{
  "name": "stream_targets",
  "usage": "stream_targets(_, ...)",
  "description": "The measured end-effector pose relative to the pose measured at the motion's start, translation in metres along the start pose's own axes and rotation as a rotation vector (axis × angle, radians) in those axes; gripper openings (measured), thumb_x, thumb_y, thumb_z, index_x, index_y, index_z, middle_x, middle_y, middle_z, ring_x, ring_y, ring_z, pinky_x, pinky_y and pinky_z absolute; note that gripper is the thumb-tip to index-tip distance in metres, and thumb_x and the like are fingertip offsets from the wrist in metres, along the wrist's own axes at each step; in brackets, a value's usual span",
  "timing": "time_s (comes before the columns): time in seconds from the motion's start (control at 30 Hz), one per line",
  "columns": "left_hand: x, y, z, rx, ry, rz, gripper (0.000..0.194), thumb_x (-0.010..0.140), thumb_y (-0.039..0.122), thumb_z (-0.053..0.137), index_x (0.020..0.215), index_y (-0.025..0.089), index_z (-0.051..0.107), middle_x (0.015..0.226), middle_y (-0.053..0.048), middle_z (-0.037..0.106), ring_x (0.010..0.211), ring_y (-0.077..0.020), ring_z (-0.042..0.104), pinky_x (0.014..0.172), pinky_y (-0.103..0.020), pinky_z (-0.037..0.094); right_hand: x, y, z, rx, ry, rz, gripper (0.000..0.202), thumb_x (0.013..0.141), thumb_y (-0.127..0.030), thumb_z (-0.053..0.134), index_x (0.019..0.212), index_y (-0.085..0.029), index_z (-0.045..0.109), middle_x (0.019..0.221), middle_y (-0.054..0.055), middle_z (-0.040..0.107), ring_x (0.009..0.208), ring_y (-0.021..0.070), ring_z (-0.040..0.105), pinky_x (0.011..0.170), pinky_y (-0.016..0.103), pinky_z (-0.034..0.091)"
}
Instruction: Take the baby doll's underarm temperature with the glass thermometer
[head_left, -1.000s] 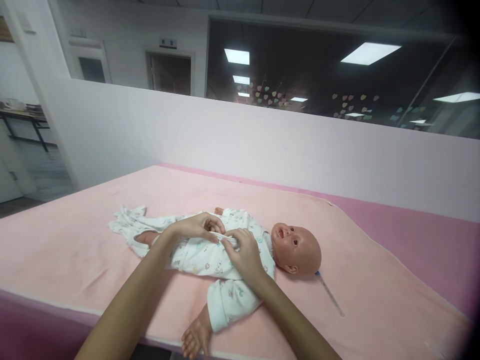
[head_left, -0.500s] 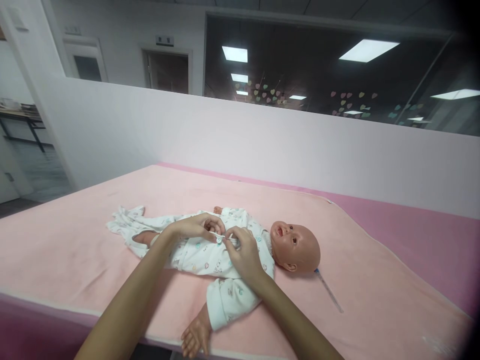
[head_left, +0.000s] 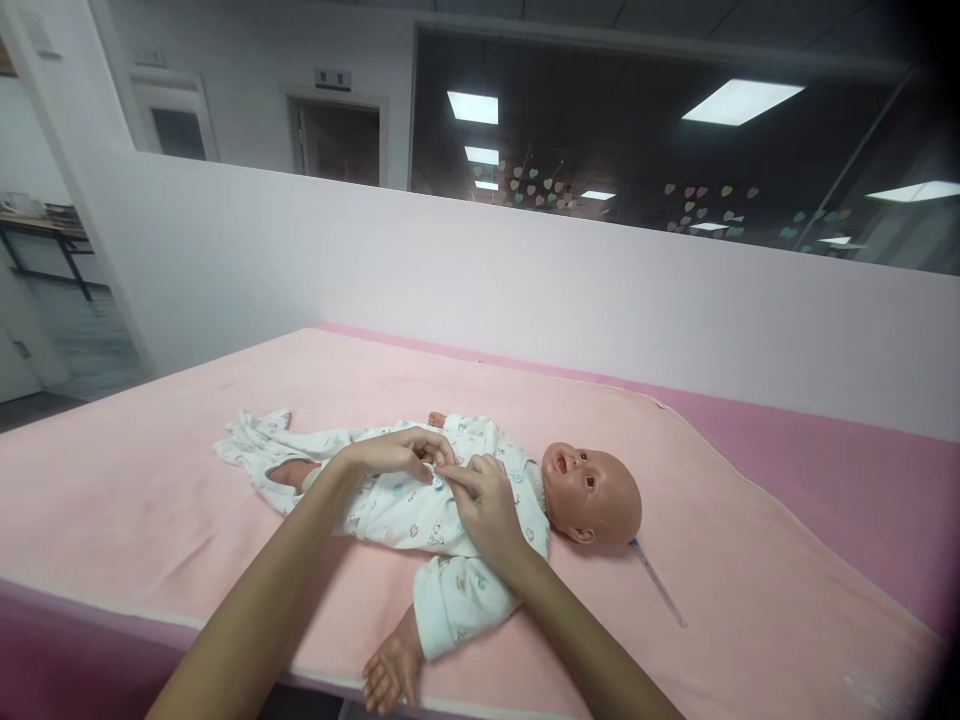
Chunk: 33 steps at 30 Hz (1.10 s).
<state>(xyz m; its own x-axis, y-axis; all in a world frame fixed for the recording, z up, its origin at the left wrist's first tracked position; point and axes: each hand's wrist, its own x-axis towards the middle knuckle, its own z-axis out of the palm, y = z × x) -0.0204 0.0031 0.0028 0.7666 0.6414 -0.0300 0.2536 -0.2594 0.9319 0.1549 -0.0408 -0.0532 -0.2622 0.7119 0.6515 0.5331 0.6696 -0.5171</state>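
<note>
A baby doll [head_left: 600, 495] lies on its back, head to the right, on a pink padded mat [head_left: 720, 590]. It wears a white printed romper [head_left: 409, 515], whose leg part is bunched at the left with a bare leg showing. Over the doll's front, my left hand [head_left: 409, 452] has its fingers closed on the romper's front edge. My right hand [head_left: 484, 495] meets it from the right, fingertips pressed together on the cloth beside a small snap button [head_left: 438, 482]. The doll's near arm reaches toward the mat's front edge.
A thin clear stick with a blue end [head_left: 660, 584] lies right of the doll's head. Behind the mat stands a low white partition [head_left: 525, 270]. A table [head_left: 45, 232] stands beyond at the far left.
My right hand's fingertips have shifted slightly left, closer to my left hand, and its index finger is straighter. The doll has stayed in place.
</note>
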Motion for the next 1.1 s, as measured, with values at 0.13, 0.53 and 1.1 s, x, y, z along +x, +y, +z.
stream_targets(0.13,-0.0026,0.0032,0.0015,0.051,0.011,0.007,0.026,0.067,0.017,0.06,0.094,0.018,0.06,0.085,-0.001,0.056,0.077,-0.0133,0.049,0.069,-0.023,0.037,-0.0005,-0.0003,-0.0002,-0.037,0.019,0.002,0.03,0.083,-0.014,0.044,0.096,-0.03,0.066,0.063,0.0,0.046,0.07,0.0162,0.043,0.07,0.03,0.034)
stream_targets(0.53,-0.0024,0.0027,0.0031,0.033,0.0,0.002,0.032,0.069,0.026,0.066,0.099,0.018,0.057,0.076,0.001,0.054,0.07,-0.0113,0.047,0.063,-0.022,0.036,-0.0008,-0.003,-0.0005,-0.091,0.053,-0.019,0.015,0.084,-0.023,0.046,0.082,-0.021,0.061,0.073,0.002,0.057,0.075,0.0159,0.049,0.076,0.031,0.034)
stream_targets(1.1,-0.0034,-0.0021,-0.001,-0.036,0.07,-0.045,0.032,0.076,0.026,0.058,0.107,0.02,0.056,0.082,-0.001,0.06,0.08,-0.0137,0.054,0.075,-0.025,0.04,-0.0038,-0.0031,0.0046,-0.187,0.118,-0.157,0.008,0.079,-0.024,0.054,0.084,-0.02,0.059,0.095,0.004,0.055,0.091,0.0185,0.046,0.081,0.034,0.035)
